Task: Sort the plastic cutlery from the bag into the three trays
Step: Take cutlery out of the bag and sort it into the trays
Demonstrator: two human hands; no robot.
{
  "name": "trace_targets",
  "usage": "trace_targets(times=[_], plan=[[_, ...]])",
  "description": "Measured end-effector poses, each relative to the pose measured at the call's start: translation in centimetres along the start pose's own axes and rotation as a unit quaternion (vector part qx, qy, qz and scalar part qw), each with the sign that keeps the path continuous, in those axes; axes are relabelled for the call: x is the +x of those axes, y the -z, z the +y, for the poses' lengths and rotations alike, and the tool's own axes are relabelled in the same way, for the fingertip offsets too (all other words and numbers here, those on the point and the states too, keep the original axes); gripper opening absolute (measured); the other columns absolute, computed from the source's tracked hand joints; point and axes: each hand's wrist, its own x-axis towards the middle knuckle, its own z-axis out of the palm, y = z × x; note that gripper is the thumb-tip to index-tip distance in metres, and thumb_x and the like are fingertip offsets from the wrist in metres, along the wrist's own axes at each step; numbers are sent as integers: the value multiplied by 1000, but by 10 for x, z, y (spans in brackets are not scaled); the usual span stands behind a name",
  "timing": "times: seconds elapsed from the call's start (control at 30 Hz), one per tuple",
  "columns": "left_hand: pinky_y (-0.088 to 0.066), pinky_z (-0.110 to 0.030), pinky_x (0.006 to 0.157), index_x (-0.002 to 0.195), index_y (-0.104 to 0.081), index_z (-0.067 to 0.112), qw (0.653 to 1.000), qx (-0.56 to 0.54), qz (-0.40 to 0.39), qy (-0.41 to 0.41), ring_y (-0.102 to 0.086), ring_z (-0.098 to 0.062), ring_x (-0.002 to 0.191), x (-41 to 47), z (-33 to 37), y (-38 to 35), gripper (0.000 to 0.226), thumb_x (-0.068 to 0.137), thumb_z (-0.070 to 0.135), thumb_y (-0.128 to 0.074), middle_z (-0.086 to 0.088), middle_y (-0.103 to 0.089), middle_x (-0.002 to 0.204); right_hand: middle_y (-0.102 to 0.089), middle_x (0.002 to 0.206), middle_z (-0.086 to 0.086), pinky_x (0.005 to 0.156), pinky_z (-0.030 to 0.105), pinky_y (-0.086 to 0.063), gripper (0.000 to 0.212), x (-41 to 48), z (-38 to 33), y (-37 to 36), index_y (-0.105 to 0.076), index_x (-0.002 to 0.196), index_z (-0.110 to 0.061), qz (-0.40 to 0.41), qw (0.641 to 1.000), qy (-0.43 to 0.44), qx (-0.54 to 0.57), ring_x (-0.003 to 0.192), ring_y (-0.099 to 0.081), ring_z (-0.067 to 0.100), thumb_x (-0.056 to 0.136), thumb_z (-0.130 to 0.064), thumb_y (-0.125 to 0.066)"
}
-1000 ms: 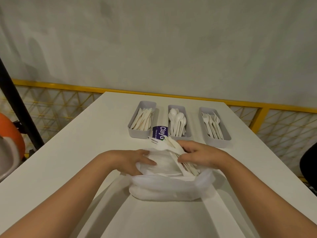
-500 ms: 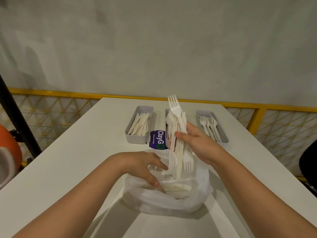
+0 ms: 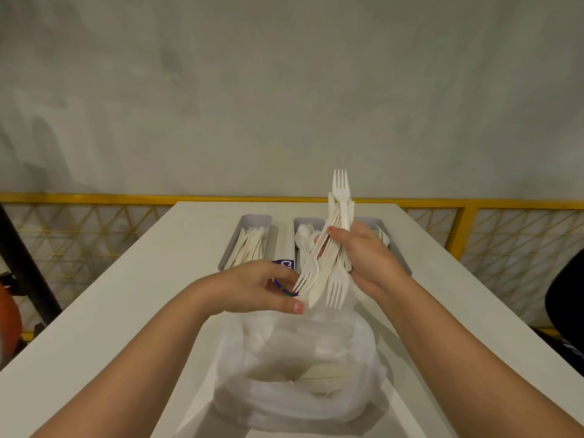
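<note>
My right hand [image 3: 369, 259] grips a bundle of white plastic cutlery [image 3: 333, 248], forks and a knife mixed, held upright above the clear plastic bag [image 3: 297, 368]. My left hand [image 3: 256, 287] hovers just left of the bundle's lower ends, fingers apart, fingertips close to a fork. More white cutlery lies inside the bag. Three grey trays stand at the far end of the table: the left tray [image 3: 256, 220] holds knives, the middle tray [image 3: 305, 222] spoons, the right tray [image 3: 387, 235] forks, partly hidden by my right hand.
A purple label [image 3: 284, 264] lies between the trays and my left hand. The white table [image 3: 132, 298] ends at a yellow mesh railing [image 3: 94, 216]. A black post stands at far left, a dark object at far right.
My right hand has pulled a bundle of cutlery out of the bag and raised it. My left hand has left the bag's rim and come up beside the bundle.
</note>
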Motion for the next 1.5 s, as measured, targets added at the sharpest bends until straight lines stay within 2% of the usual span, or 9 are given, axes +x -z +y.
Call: trace_targets(times=[0.23, 0.5, 0.67, 0.83, 1.0, 1.2, 1.3, 1.37, 1.5], plan=[[-51, -39, 96, 119, -61, 29, 992, -74, 98, 0, -62, -14, 106, 21, 21, 14, 40, 83, 45, -62, 9, -66, 110, -64, 90, 12, 69, 30, -54, 28, 22, -17, 8, -49, 124, -4, 30, 999, 16, 16, 80, -64, 22, 97, -9, -44], [-56, -18, 65, 83, -62, 33, 976, -99, 196, -4, -65, -7, 77, 67, 41, 8, 7, 89, 31, -60, 6, -69, 90, -65, 90, 11, 71, 34, -55, 27, 49, -19, 18, -47, 124, -7, 64, 997, 18, 25, 78, -64, 22, 97, -11, -46], [-59, -32, 74, 85, -65, 21, 965, -89, 246, 10, -68, -17, 76, 86, 40, 3, 8, 90, 26, -61, -2, -72, 91, -64, 103, 17, 76, 37, -55, 30, 65, -9, 27, -46, 127, -9, 93, 995, 22, 20, 88, -65, 28, 96, -11, -46], [-52, -18, 61, 77, -62, 18, 948, -143, 286, 9, -64, -4, 63, 96, 33, 2, 15, 92, 20, -57, -5, -71, 86, -59, 76, 8, 47, 23, -51, 21, 71, 1, 39, -47, 118, -6, 119, 992, 32, 24, 63, -61, 20, 99, -12, -41], [-52, -16, 54, 79, -64, 8, 867, -368, 336, -15, -63, -9, 58, 105, 20, 20, 6, 85, 10, -66, -5, -67, 70, -54, 73, 5, 48, 23, -49, 17, 73, 10, 53, -46, 115, -8, 117, 993, 16, 18, 60, -58, 18, 100, -13, -39], [-52, -28, 71, 82, -58, 7, 750, -559, 349, -55, -63, -17, 75, 114, 21, 41, 15, 93, 9, -49, -8, -66, 81, -55, 72, 6, 50, 25, -51, 14, 69, 11, 55, -47, 111, -7, 66, 998, -9, -17, 58, -57, 20, 99, -13, -42], [-55, -33, 74, 85, -51, 8, 724, -595, 345, -63, -62, -14, 56, 121, 30, 44, 15, 97, 13, -44, -4, -62, 61, -57, 71, 6, 48, 24, -51, 13, 64, 6, 52, -48, 108, -9, 30, 997, 8, -66, 55, -58, 19, 97, -12, -42], [-52, -31, 68, 88, -48, 12, 735, -588, 332, -59, -46, -9, 42, 126, 37, 42, 12, 97, 18, -46, 0, -46, 52, -57, 71, 5, 50, 25, -51, 11, 59, 5, 48, -50, 106, -11, 8, 995, 17, -103, 54, -58, 16, 97, -13, -42], [-36, -24, 49, 86, -49, 14, 834, -468, 290, -24, -31, -8, 46, 137, 54, 37, 14, 93, 25, -56, 2, -33, 63, -55, 68, 3, 62, 34, -51, 9, 55, 7, 40, -49, 99, -20, -42, 992, 21, -117, 55, -56, 17, 98, -15, -42]])
